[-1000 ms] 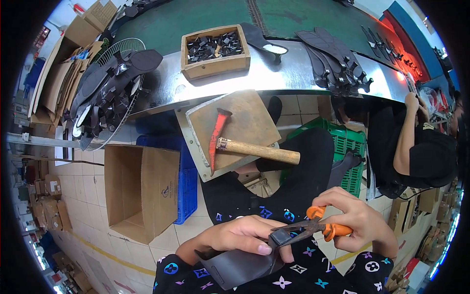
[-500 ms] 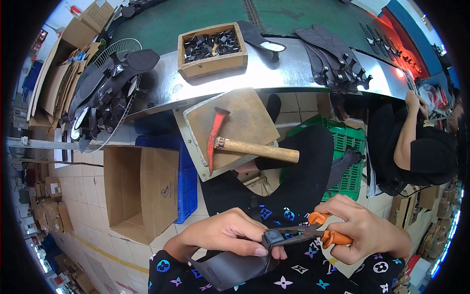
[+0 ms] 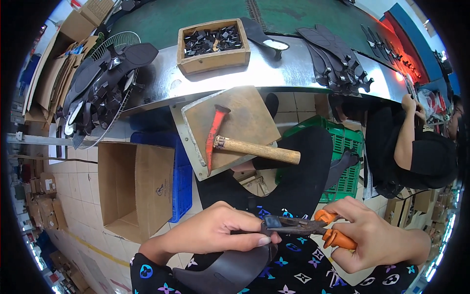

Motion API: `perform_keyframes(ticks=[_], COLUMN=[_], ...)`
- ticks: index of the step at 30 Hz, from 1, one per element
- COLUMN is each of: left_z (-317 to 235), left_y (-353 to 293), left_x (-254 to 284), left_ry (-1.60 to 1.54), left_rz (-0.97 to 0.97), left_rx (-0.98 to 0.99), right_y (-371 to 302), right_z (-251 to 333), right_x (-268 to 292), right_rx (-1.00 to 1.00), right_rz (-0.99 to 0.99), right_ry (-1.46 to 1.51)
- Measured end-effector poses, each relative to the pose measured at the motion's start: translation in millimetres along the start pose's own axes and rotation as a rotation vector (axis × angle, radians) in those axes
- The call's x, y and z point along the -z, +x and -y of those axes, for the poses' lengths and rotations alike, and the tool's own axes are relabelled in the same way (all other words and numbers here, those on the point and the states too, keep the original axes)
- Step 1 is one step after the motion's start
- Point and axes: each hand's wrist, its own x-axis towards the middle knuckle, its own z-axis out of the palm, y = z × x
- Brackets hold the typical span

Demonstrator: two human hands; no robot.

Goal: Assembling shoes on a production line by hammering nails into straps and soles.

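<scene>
My left hand (image 3: 223, 230) grips a dark shoe sole (image 3: 225, 272) near its heel end, over my lap. The broad part of the sole hangs down toward the lower left. In my right hand (image 3: 367, 235) are pliers (image 3: 308, 227) with orange handles, the fingers wrapped round them. The jaws reach left to a small dark heel block (image 3: 272, 223) on the sole, beside my left fingertips. Whether the jaws are clamped on the block I cannot tell.
A hammer (image 3: 259, 149) lies on a board (image 3: 245, 117) before me. Beyond it, a wooden box (image 3: 214, 65) of small black pieces and several soles (image 3: 333, 59) sit on the metal bench. A wire basket (image 3: 117, 41) of soles and an open carton (image 3: 161, 188) stand left; a green crate (image 3: 350, 183) and a person (image 3: 416, 147) are right.
The heel block has tilted, showing less of its top face. My left hand has shifted slightly left, and my right hand with the pliers slightly right.
</scene>
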Motion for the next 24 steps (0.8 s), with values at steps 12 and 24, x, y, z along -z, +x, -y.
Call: perform_keyframes(ticks=[12, 24], left_z=[10, 24], left_y=[4, 6], left_x=[7, 3], left_ry=[0.053, 0.089], left_rz=[-0.278, -0.5], left_rx=[0.172, 0.081], right_y=[44, 73], right_z=[5, 5], right_x=[4, 13], right_rx=[-0.131, -0.152], right_rz=[0.073, 0.086], right_ry=[-0.124, -0.097])
